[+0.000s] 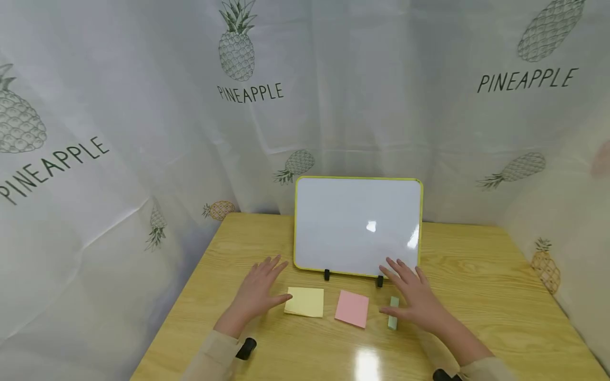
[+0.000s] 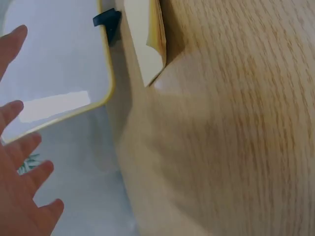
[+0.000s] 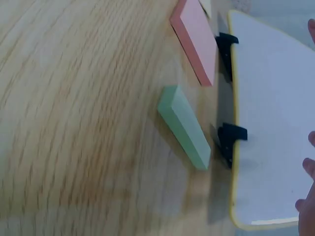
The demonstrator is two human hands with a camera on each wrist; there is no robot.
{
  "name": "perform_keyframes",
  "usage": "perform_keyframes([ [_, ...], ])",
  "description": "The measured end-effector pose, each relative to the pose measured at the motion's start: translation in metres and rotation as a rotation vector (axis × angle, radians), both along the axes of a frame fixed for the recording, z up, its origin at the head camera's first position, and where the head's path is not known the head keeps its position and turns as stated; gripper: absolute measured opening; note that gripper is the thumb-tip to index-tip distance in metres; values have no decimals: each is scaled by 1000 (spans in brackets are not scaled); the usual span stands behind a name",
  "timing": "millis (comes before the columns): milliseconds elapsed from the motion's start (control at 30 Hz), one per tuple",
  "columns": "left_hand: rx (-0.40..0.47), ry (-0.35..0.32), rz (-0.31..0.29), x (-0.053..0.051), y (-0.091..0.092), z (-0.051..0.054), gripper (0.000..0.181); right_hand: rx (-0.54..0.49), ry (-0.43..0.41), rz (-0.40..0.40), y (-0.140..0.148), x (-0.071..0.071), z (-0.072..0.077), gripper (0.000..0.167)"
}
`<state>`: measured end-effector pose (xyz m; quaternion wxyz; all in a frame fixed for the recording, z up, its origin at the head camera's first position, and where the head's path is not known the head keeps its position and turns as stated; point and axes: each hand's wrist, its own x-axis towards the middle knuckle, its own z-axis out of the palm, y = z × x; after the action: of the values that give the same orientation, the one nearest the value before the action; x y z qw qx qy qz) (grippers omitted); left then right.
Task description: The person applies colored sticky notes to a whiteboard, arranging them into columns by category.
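Observation:
My left hand (image 1: 257, 291) hovers with spread fingers just left of a yellow sticky note pad (image 1: 306, 302); its thumb overlaps the pad's edge in the head view. My right hand (image 1: 416, 296), fingers also spread, is over a narrow green sticky note pad (image 3: 184, 127) and hides part of it from the head camera. Between the hands lies a square pink sticky note pad (image 1: 352, 309). Behind the pads a yellow-framed whiteboard (image 1: 352, 222) leans back on two black stand feet (image 3: 230, 142). Neither hand holds anything.
All of this stands on a wood-grain table (image 1: 481, 286). A pale curtain (image 1: 357, 106) printed with pineapples hangs behind the table and along both sides. Light glares off the board and the tabletop.

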<state>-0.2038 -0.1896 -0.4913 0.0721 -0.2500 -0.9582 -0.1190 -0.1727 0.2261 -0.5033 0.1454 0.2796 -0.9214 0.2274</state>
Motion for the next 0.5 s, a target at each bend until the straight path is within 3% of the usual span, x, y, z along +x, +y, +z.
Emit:
perform_keyframes([
  [200,171,-166,-64,-7,4,-5,77,-130,-83,73,-22,-9,-10,88],
  [400,277,-309,-113,-14,9,-14,61,-248,-278,107,-50,-13,-19,82],
  [500,291,-346,-135,-17,9,-20,55,-281,-351,129,-63,-15,-23,80],
])
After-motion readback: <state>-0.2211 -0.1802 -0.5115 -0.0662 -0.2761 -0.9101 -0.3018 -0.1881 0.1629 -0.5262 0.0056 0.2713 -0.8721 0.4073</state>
